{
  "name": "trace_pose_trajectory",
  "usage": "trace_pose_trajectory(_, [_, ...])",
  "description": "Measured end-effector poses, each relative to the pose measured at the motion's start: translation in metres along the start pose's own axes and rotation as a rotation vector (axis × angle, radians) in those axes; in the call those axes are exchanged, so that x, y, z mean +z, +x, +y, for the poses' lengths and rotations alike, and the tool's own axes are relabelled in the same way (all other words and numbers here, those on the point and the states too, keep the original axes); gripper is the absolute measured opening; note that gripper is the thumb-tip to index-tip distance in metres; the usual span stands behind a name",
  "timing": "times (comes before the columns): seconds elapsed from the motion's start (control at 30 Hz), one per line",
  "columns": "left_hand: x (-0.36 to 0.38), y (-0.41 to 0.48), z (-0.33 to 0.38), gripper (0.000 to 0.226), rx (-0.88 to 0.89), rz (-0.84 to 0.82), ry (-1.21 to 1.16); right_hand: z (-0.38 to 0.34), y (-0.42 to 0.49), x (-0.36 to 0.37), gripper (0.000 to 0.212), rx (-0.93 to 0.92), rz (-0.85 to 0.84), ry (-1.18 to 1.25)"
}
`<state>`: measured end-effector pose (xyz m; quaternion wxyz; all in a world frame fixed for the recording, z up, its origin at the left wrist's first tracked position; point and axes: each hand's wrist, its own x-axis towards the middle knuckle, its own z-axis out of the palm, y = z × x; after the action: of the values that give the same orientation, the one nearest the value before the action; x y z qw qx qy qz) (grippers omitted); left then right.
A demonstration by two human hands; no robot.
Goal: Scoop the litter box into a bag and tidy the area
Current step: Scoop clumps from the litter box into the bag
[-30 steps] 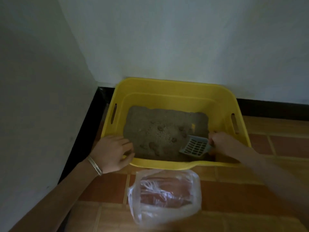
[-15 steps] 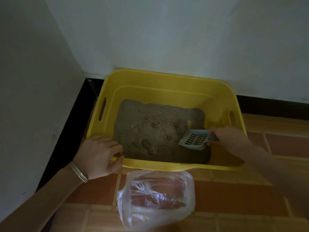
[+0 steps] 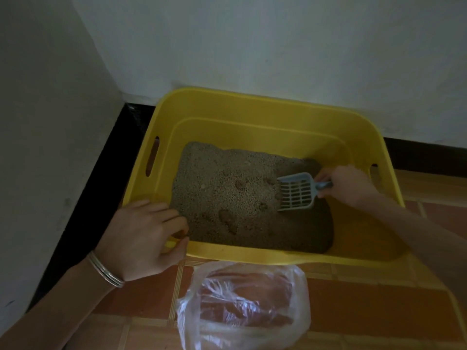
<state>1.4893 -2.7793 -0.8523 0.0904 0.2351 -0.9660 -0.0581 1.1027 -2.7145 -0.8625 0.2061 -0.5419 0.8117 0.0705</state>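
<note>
Closest, on the tile floor point(image 3: 366, 299), a clear plastic bag point(image 3: 242, 306), standing open. Just behind, left hand point(image 3: 144, 236) curled over the near rim of the yellow litter box point(image 3: 252, 253), gripping it. Inside, grey litter point(image 3: 227, 193) with darker clumps. Farther right, blue slotted scoop point(image 3: 297, 192) touching the litter, handle gripped by the right hand point(image 3: 346, 184). Behind, white wall point(image 3: 252, 46).

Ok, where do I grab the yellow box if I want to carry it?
Probably by the two handle slots in the yellow box: left slot and right slot. Come from each side, fingers hooked in from outside. They sit high in opposite walls, so the litter should stay level.
</note>
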Motion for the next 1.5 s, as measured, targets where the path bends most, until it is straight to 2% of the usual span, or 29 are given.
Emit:
trace_pose_trajectory(0.23, [-0.003, 0.001, 0.001, 0.022, -0.007, 0.01, -0.003, -0.014, 0.016, 0.022, 0.03, 0.0, 0.036, 0.221])
trace_pose_trajectory(0.63, [-0.001, 0.001, -0.002, 0.021, -0.022, -0.045, -0.038, -0.038, 0.048, 0.022, 0.036, 0.047, 0.112, 0.339])
trace_pose_trajectory(0.77, [-0.002, 0.0, 0.002, 0.015, -0.044, -0.063, -0.062, -0.058, 0.06, 0.029, 0.035, 0.027, 0.161, 0.4])
trace_pose_trajectory(0.9, [-0.003, 0.001, 0.002, 0.013, -0.059, -0.063, -0.064, -0.085, 0.068, 0.032, 0.029, -0.051, 0.128, 0.532])
trace_pose_trajectory(1.03, [-0.004, 0.001, 0.0, 0.013, -0.061, -0.051, -0.064, -0.096, 0.06, 0.024, 0.034, -0.112, 0.169, 0.703])
trace_pose_trajectory(1.2, [-0.004, 0.001, 0.001, 0.017, -0.081, -0.033, -0.026, -0.072, 0.034, 0.012, 0.028, -0.158, 0.163, 0.555])
trace_pose_trajectory(1.33, [-0.004, 0.001, 0.004, 0.019, -0.099, -0.028, -0.025, -0.039, 0.006, -0.003, 0.03, -0.089, 0.2, 0.377])
trace_pose_trajectory(1.5, [-0.005, 0.001, 0.005, 0.02, -0.084, -0.029, -0.014, -0.018, -0.021, -0.005, 0.024, -0.057, 0.131, 0.206])
